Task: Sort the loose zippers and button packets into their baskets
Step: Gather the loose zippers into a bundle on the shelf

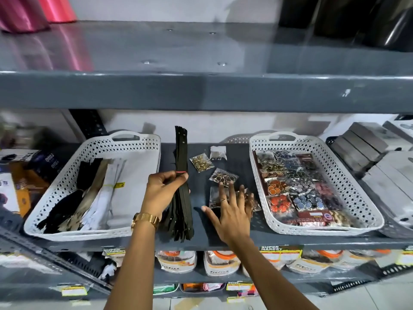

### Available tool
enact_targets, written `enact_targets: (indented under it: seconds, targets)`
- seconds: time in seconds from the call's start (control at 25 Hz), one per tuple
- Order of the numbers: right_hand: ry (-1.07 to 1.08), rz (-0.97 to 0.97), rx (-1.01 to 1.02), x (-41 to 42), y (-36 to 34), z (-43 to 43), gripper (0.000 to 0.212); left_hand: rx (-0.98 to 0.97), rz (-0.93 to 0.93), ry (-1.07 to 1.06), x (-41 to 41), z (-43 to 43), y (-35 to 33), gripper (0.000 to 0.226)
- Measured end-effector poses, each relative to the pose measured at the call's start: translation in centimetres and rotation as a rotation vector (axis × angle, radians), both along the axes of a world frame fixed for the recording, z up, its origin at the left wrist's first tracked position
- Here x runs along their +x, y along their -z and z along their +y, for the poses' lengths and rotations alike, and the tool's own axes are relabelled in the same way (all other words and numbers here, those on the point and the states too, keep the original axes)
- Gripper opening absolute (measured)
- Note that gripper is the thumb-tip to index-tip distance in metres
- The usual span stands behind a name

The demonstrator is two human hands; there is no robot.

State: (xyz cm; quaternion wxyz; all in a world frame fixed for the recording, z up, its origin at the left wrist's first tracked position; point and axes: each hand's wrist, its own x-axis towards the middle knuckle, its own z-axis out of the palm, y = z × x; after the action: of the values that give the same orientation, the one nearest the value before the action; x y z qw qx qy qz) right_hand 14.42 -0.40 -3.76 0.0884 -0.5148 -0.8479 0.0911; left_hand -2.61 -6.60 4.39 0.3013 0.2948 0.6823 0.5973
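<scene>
A long bundle of black zippers [181, 153] tied with a red band lies on the grey shelf between two white baskets. My left hand [164, 189] is shut on its middle. The left basket [143, 139] holds black, tan and white zippers. The right basket [330, 157] is full of button packets. Loose button packets lie on the shelf between them: a gold one [201, 162], a small pale one [218, 152], a dark one [223, 176]. My right hand [230, 211] lies flat, fingers spread, on another clear packet [215, 193].
A grey upper shelf [201, 90] overhangs the work area. Grey boxes [366, 151] are stacked to the right of the button basket, and packaged goods [20, 175] sit to the left. Price-tagged packets [178, 260] fill the shelf below.
</scene>
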Motion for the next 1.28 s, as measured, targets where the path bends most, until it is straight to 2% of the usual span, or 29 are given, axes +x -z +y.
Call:
enact_targets:
  seconds: [0.12, 0.24, 0.36, 0.44, 0.52, 0.6, 0.68, 0.92, 1.08, 1.2, 1.28]
  targets:
    - [-0.006, -0.056, -0.067, -1.2, -0.1, 3.5, 0.075, -0.026, -0.006, 0.010, -0.1, 0.2, 0.8, 0.013]
    - [0.006, -0.024, -0.047, -1.8, -0.2, 5.3, 0.077, -0.071, 0.012, -0.017, 0.0, 0.3, 1.6, 0.008]
    - [-0.051, 0.036, 0.084, -4.7, -2.5, 8.6, 0.079, -0.155, 0.191, -0.038, 0.2, 1.4, 1.8, 0.009]
    - [-0.233, 0.036, 0.003, -7.8, -4.6, 11.4, 0.073, -0.259, 0.306, -0.042, 0.4, 2.6, 1.7, 0.017]
    - [-0.397, -0.142, -0.047, -10.0, -5.1, 13.3, 0.065, -0.342, 0.350, -0.040, 0.6, 3.4, 1.9, 0.023]
    - [-0.476, -0.352, -0.010, -10.6, -4.5, 14.4, 0.065, -0.405, 0.363, -0.025, 0.6, 3.4, 2.4, 0.026]
    - [-0.448, -0.400, -0.020, -9.6, -3.9, 14.9, 0.069, -0.414, 0.353, -0.011, 0.6, 3.1, 3.1, 0.027]
    - [-0.149, -0.294, -0.098, -3.3, -3.1, 11.2, 0.074, -0.393, 0.371, 0.008, 0.6, 2.4, 3.9, 0.027]
    - [-0.032, -0.229, -0.047, -2.1, -3.1, 7.6, 0.074, -0.382, 0.383, -0.014, 0.9, 2.6, 3.6, 0.028]
    - [-0.040, -0.136, 0.036, -1.5, -2.2, 6.4, 0.079, -0.414, 0.496, -0.046, 0.6, 2.9, 3.3, 0.028]
    - [-0.069, -0.065, -0.012, -1.0, -1.3, 6.2, 0.079, -0.480, 0.612, -0.056, 0.5, 3.7, 3.4, 0.028]
